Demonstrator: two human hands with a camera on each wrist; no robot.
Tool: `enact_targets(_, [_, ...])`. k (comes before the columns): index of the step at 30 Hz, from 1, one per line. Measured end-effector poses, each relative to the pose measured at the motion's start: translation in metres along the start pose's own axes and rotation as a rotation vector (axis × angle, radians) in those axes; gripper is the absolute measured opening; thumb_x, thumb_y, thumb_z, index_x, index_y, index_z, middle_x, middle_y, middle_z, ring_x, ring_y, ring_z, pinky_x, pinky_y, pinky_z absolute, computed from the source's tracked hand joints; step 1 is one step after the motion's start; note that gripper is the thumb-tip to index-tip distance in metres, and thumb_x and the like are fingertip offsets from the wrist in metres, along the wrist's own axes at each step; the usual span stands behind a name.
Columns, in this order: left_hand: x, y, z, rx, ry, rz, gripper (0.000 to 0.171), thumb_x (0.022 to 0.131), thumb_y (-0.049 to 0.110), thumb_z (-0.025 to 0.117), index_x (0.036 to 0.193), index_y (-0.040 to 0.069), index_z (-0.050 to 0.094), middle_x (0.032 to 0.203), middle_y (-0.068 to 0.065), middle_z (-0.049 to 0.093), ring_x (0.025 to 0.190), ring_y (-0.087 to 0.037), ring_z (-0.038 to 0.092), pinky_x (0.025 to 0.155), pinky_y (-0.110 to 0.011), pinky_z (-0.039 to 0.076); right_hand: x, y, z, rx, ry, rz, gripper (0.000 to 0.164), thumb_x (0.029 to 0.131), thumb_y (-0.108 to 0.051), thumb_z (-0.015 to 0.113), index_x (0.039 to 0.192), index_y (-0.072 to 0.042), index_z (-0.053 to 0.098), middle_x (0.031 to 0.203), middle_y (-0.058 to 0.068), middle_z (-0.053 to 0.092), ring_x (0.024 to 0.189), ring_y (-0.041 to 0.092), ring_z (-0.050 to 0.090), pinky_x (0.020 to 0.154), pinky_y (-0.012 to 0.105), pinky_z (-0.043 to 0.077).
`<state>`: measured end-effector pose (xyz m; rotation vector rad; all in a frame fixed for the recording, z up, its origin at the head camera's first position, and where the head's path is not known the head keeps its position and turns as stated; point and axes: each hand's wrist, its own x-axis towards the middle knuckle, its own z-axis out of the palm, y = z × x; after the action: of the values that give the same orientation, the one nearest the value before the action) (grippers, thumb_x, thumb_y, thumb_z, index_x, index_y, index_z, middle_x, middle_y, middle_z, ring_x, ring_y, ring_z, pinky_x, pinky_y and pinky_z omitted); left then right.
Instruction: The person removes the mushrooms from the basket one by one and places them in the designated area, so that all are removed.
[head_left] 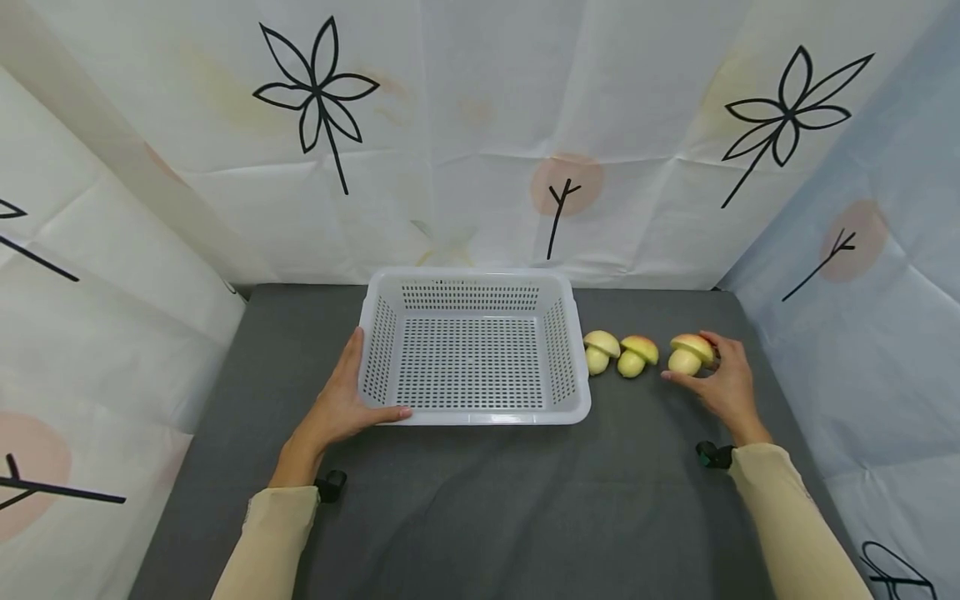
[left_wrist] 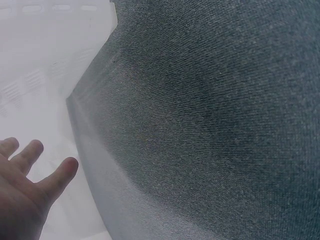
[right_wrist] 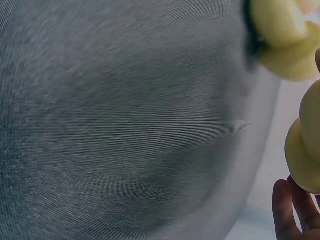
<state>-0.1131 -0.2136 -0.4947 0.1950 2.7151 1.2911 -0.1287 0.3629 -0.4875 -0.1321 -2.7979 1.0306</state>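
A white plastic basket [head_left: 471, 362] with slotted sides stands on the grey cloth. My left hand [head_left: 348, 400] lies against its front left corner, thumb stretched along the front rim, fingers straight along the left side. In the left wrist view the fingers [left_wrist: 30, 155] are spread beside the white wall. On the right, my right hand [head_left: 716, 379] holds a yellow mushroom with a reddish cap [head_left: 686, 357] between thumb and fingers. Two similar mushrooms lie right of the basket: a pale yellow one [head_left: 598, 352] close by its rim and a red-tinged one [head_left: 637, 356].
The grey-covered table [head_left: 480, 508] stretches in front of the basket. White curtains with plant drawings [head_left: 480, 125] hang behind and at both sides, close to the table's edges. Each wrist wears a small black camera [head_left: 712, 455].
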Motion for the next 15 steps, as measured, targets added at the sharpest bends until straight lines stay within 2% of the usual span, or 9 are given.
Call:
enact_targets(6, [0.000,-0.001,0.001,-0.004,-0.001,-0.003,0.150,0.060,0.055,0.096,0.162,0.031,-0.011,0.170,0.004,-0.003,0.152,-0.037,0.014,0.110,-0.071,0.024,0.006,0.013,0.010,-0.051,-0.065,0.027,0.090,0.080,-0.019,0.089,0.149,0.009,0.038,0.137,0.036,0.035,0.119,0.054,0.040,0.098,0.069,0.032])
enact_targets(15, [0.001,-0.002,0.001,0.002,-0.003,-0.003,0.150,0.060,0.057,0.095,0.162,0.031,-0.012,0.169,0.005,-0.003,0.152,-0.037,0.014,0.110,-0.071,0.024,0.012,0.020,0.020,-0.064,-0.092,0.045,0.091,0.079,-0.015,0.089,0.147,0.011,0.036,0.137,0.038,0.034,0.122,0.056,0.038,0.100,0.070,0.030])
